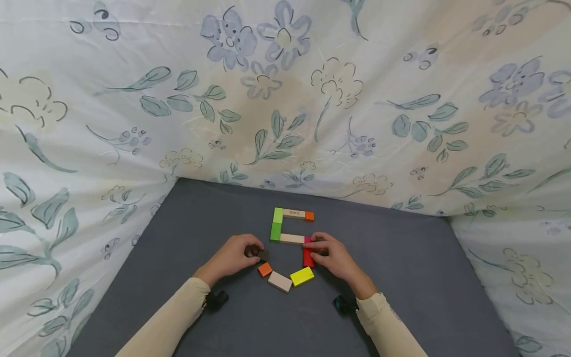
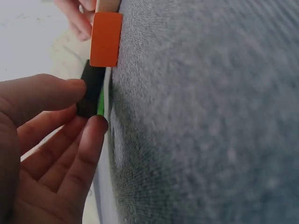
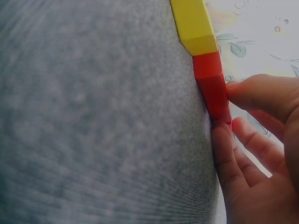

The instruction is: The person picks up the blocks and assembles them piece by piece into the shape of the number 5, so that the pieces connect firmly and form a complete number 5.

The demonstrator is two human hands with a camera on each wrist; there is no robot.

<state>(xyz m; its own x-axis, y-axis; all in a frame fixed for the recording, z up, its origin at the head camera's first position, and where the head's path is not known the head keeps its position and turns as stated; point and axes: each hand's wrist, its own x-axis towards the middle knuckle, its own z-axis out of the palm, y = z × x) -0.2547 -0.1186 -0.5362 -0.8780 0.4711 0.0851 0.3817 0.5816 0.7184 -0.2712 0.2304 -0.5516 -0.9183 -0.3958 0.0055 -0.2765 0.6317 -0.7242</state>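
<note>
My left hand (image 1: 237,253) pinches a black block (image 2: 91,89) between thumb and fingers, just above an orange block (image 1: 264,269). My right hand (image 1: 333,254) is at the right side of a red block (image 1: 308,258), its thumb touching that block. One of its fingers reaches over a pink block (image 1: 307,240) at the red block's far end and partly covers it. A whitish block (image 1: 280,281) and a yellow block (image 1: 302,276) lie between the orange and red ones, forming a curve. In the right wrist view the yellow block (image 3: 194,25) meets the red one end to end.
Beyond the hands, two green blocks (image 1: 275,224), two pale wood blocks (image 1: 292,239) and another orange block (image 1: 310,216) lie in an angular line. Everything rests on a dark grey cloth (image 1: 392,258). Floral fabric (image 1: 285,99) hangs behind and at both sides.
</note>
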